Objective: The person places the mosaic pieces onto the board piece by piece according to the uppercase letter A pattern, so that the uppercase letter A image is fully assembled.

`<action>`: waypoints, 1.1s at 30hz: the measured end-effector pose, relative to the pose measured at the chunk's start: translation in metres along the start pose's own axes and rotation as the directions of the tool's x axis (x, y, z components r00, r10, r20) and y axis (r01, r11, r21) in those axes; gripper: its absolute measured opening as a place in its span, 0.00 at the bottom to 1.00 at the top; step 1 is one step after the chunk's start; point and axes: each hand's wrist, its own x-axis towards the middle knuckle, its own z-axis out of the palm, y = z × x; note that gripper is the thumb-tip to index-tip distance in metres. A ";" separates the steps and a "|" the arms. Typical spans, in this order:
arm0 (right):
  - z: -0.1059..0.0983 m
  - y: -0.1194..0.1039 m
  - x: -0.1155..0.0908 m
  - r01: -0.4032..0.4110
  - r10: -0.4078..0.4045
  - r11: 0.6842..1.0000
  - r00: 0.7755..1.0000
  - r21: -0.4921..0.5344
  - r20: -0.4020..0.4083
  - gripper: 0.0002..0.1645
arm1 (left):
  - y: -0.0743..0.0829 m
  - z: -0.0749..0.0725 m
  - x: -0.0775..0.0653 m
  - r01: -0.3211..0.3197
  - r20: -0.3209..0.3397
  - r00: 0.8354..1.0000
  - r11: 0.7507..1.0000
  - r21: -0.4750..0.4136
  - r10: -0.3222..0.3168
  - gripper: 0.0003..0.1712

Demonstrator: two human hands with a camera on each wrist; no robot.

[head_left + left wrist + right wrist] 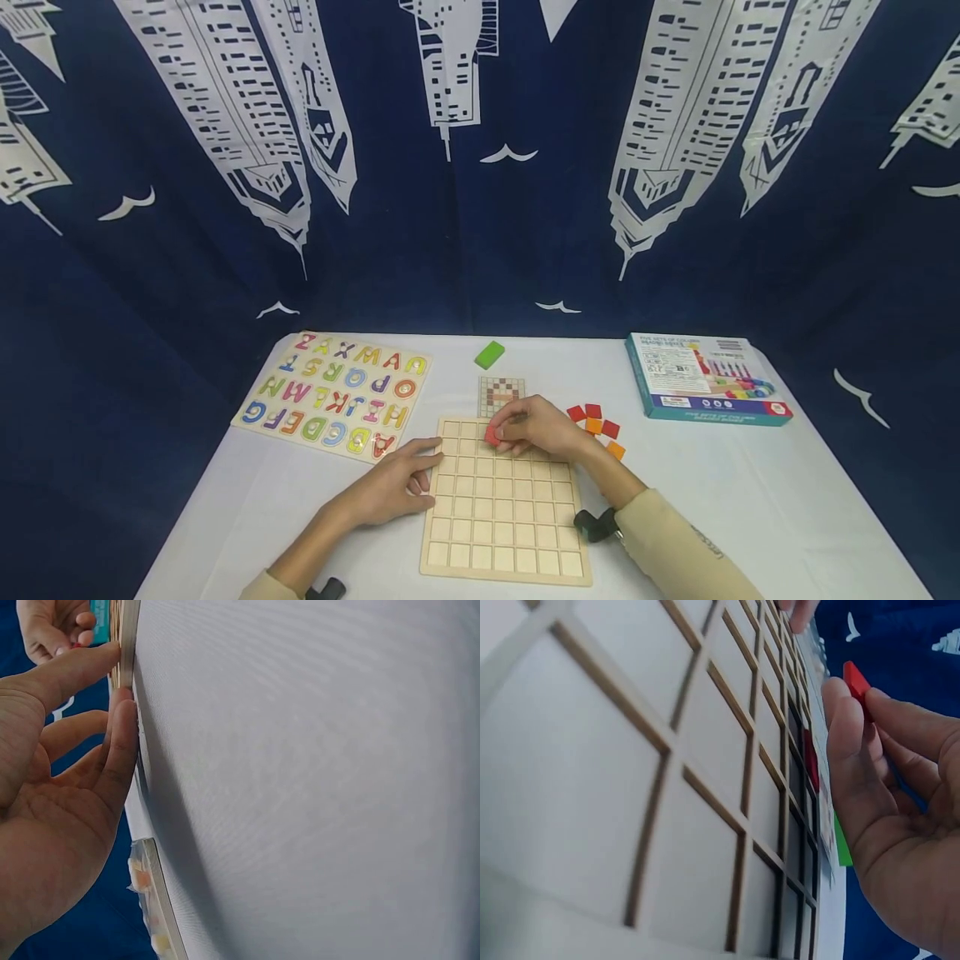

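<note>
My right hand (534, 428) pinches a red square tile (857, 688) between thumb and fingers, just over the far rows of a wooden grid board (495, 533). Another red tile (811, 760) sits in the grid near the board's far edge in the right wrist view. At the board's left edge, my left hand (393, 483) rests with thumb and fingertips spread against the rim. A small card with a printed square pattern (491, 390) lies right behind the board. Loose red and orange tiles (593, 426) are scattered beside my right wrist.
An alphabet puzzle board (330, 392) with colourful letters lies at the back left. Behind the card is a green block (490, 355). A flat teal box (708, 379) stands at the back right of the white table (720, 492), before a dark blue curtain (465, 267).
</note>
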 end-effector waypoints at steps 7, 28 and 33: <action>0.009 0.003 0.002 -0.002 0.001 0.998 1.000 -0.060 -0.021 0.09 | 0.001 0.000 0.000 0.003 0.001 1.000 1.000 -0.004 -0.003 0.38; 0.023 0.004 0.009 0.067 -0.091 0.937 0.994 -0.343 -0.053 0.05 | 0.003 -0.001 0.001 0.007 -0.001 1.000 1.000 -0.006 -0.007 0.38; 0.024 0.004 0.010 0.077 -0.107 0.926 0.992 -0.369 -0.062 0.04 | 0.002 -0.001 0.001 0.007 0.001 1.000 1.000 -0.001 -0.007 0.38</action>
